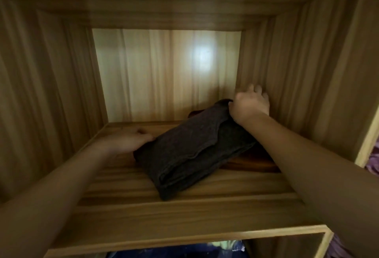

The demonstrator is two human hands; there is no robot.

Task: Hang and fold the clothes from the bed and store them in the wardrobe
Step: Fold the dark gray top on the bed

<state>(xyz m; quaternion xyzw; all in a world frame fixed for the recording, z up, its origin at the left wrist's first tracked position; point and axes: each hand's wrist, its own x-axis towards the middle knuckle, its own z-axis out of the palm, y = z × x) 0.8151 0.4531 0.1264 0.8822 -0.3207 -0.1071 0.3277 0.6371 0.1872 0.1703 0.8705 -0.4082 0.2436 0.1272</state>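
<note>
**Step in hand, as judged:** a person is seating a folded garment [192, 151] in the wardrobe [297, 77].

**Position:** The garment, dark and knitted-looking, is lying askew on the shelf [184, 212], with its near corner pointing toward the open front. Its far right part is riding on a reddish-brown item [256, 164] that is lying underneath, close to the right wall.

**Hands:**
- The left hand [127, 140] is touching the garment's left edge. The view is blurring there, and I cannot tell whether its fingers are curling under the cloth or merely pressing against it.
- The right hand [251, 104] is resting at the far right corner, thumb against the top fold. Its fingers [257, 89] are spreading loosely toward the side wall and gripping nothing that I can see.

**Recommendations:**
- The stack is wanting squaring. The left hand should be pushing the near end round while the right is steadying the far corner, so the layers are turning as one and not sliding apart.
- The top flap is showing a loose, wavy edge. A flat palm pressing it down would be serving better than a pinch.

**Risk noted:** dragging the garment may be shifting the item beneath.
</note>
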